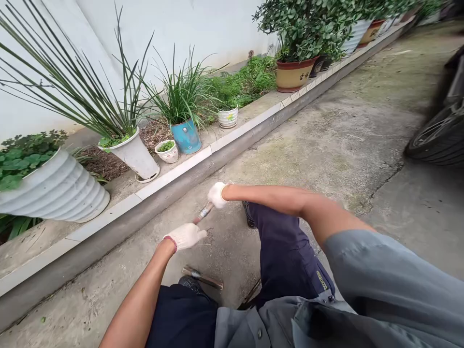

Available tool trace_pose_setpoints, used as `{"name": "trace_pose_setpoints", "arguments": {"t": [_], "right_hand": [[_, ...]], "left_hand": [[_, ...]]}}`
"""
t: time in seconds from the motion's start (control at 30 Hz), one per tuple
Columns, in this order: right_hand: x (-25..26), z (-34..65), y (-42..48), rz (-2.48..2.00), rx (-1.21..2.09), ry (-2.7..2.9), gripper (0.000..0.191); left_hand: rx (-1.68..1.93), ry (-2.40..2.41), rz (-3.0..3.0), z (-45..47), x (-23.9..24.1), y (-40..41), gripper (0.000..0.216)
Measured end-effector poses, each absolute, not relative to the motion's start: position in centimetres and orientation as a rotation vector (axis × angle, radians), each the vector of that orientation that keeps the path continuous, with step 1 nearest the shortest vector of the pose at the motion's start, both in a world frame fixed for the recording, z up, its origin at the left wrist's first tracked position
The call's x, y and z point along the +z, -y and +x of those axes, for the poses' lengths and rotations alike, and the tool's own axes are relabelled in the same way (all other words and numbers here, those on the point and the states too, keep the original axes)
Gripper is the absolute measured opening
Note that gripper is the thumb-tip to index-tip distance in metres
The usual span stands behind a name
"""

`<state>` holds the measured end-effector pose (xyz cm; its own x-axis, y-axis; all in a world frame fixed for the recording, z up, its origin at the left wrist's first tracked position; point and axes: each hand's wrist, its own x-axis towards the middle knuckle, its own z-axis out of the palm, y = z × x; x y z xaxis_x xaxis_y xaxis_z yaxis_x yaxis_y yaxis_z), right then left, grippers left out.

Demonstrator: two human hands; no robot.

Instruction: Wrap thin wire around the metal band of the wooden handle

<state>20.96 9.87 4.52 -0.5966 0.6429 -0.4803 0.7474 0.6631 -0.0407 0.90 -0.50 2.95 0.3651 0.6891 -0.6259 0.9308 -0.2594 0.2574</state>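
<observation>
A short wooden stick with silvery wire wound round it point(204, 211) slants between my two hands, above the concrete. My right hand point(217, 195), in a white knit glove with a yellow cuff, is closed round its upper end. At the lower, reddish end is my left hand point(185, 237), gloved in white with a red cuff, its fingers curled round the stick and its thumb pointing out. Thin strands show beside that thumb. On the ground by my left shoe lies a similar wire-bound wooden piece point(203, 278).
A low tiled ledge point(174, 166) runs diagonally past my hands. Along it stand a ribbed white pot point(61, 186), a tall white pot point(136, 157), a blue pot point(186, 137) and a tan pot point(292, 76). A vehicle wheel point(440, 133) is at the right.
</observation>
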Motion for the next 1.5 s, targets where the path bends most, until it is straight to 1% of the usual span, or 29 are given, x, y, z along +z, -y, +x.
{"name": "trace_pose_setpoints", "arguments": {"t": [0.1, 0.2, 0.27, 0.3, 0.37, 0.43, 0.47, 0.5, 0.57, 0.67, 0.73, 0.8, 0.87, 0.9, 0.97, 1.0, 1.07, 1.2, 1.27, 1.33, 1.37, 1.43, 1.5], "right_hand": [[5.3, 20.1, -12.8, 1.235, -0.337, -2.506, 0.03], [5.7, 19.3, -14.1, 1.321, -0.375, -2.6, 0.039], [5.7, 19.1, -14.3, 1.322, -0.46, -2.666, 0.046], [5.7, 19.1, -14.3, 1.312, -0.574, -2.691, 0.048], [5.7, 19.2, -14.2, 1.26, -0.946, -2.688, 0.05], [5.9, 19.5, -14.0, 1.156, -1.344, -2.614, 0.05], [6.1, 19.7, -13.8, 1.085, -1.477, -2.573, 0.051], [6.3, 19.8, -13.6, 0.997, -1.562, -2.537, 0.051], [6.3, 20.1, -13.1, 0.79, -1.61, -2.466, 0.052], [5.1, 19.9, -11.8, 0.489, -1.472, -2.272, 0.05], [3.7, 19.5, -10.8, 0.452, -1.239, -2.163, 0.044], [2.4, 19.0, -10.3, 0.59, -0.914, -2.177, 0.032], [1.6, 18.7, -10.4, 0.777, -0.634, -2.249, 0.021], [1.5, 18.6, -10.8, 0.857, -0.555, -2.282, 0.017], [1.6, 18.9, -12.0, 0.961, -0.517, -2.314, 0.01], [1.8, 19.1, -12.8, 1.02, -0.495, -2.347, 0.011], [2.2, 19.4, -14.2, 1.117, -0.469, -2.39, 0.023], [3.0, 19.6, -15.0, 1.161, -0.493, -2.518, 0.046], [3.5, 19.9, -14.5, 1.242, -0.755, -2.623, 0.05], [4.1, 20.5, -13.8, 1.264, -1.155, -2.577, 0.052], [4.5, 20.8, -13.4, 1.23, -1.301, -2.558, 0.051], [5.2, 21.4, -12.7, 1.113, -1.517, -2.492, 0.051], [5.7, 21.6, -11.9, 0.919, -1.61, -2.384, 0.052]], "left_hand": [[-0.459, -1.501, 1.987, 0.3, 2.9, -1.4, 0.065], [-0.373, -1.592, 1.952, -0.8, 3.4, -3.3, 0.067], [-0.278, -1.601, 1.924, -1.5, 3.8, -4.0, 0.066], [-0.219, -1.596, 1.9, -1.8, 3.9, -4.1, 0.065], [-0.136, -1.578, 1.858, -2.3, 4.0, -4.2, 0.064], [-0.132, -1.582, 1.831, -2.9, 3.7, -4.2, 0.066], [-0.139, -1.589, 1.819, -3.2, 3.4, -4.2, 0.066], [-0.141, -1.584, 1.812, -3.6, 3.1, -4.3, 0.066], [-0.118, -1.549, 1.812, -4.2, 2.4, -4.7, 0.065], [-0.125, -1.535, 1.86, -4.5, 1.8, -5.3, 0.065], [-0.259, -1.589, 1.92, -4.0, 1.7, -5.4, 0.065], [-0.439, -1.608, 1.961, -3.2, 2.0, -5.2, 0.065], [-0.541, -1.574, 1.964, -2.3, 2.4, -4.7, 0.066], [-0.548, -1.561, 1.952, -1.8, 2.6, -4.5, 0.067], [-0.516, -1.543, 1.922, -1.1, 2.8, -4.0, 0.066], [-0.492, -1.532, 1.909, -0.7, 2.9, -3.8, 0.065], [-0.431, -1.47, 1.906, -0.3, 3.0, -3.5, 0.06], [-0.331, -1.495, 1.912, -0.2, 3.1, -3.5, 0.063], [-0.253, -1.491, 1.918, -0.7, 2.9, -3.6, 0.062], [-0.209, -1.51, 1.878, -1.5, 2.5, -3.7, 0.066], [-0.217, -1.526, 1.863, -2.0, 2.2, -3.7, 0.067], [-0.224, -1.543, 1.837, -2.8, 1.6, -3.8, 0.068], [-0.208, -1.551, 1.839, -3.5, 1.2, -4.0, 0.064]]}}
